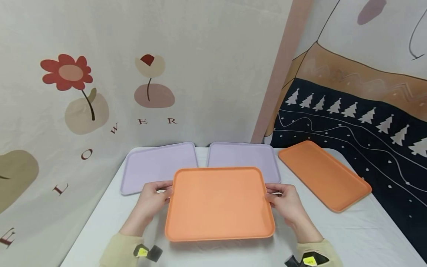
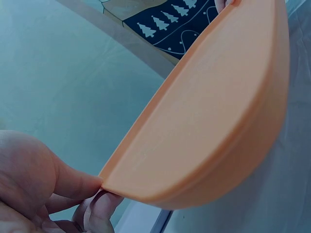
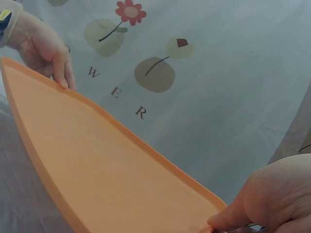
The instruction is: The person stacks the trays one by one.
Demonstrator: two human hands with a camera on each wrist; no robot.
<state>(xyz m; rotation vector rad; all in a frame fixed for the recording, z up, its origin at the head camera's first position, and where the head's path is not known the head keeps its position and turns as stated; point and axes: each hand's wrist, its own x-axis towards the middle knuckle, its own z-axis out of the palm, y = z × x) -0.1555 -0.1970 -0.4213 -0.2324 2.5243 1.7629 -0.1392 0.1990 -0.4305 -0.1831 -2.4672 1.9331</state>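
An orange rectangular tray [image 1: 220,204] is held level-sided between both hands over the white table. On its left short edge, my left hand [image 1: 152,198] pinches the rim with thumb and fingers; the left wrist view shows the thumb on top of the tray [image 2: 194,111] corner. My right hand [image 1: 286,202] grips the opposite short edge, and in the right wrist view its thumb presses the rim of the tray [image 3: 112,165]. A shadow beneath the near edge suggests the tray is off the cloth. The fingers under the rim are partly hidden.
Two lilac trays [image 1: 156,167] [image 1: 245,154] lie along the back of the white table [image 1: 367,237], the right one partly behind the held tray. A second orange tray [image 1: 325,174] lies angled at the right. Printed fabric [image 1: 217,74] hangs behind.
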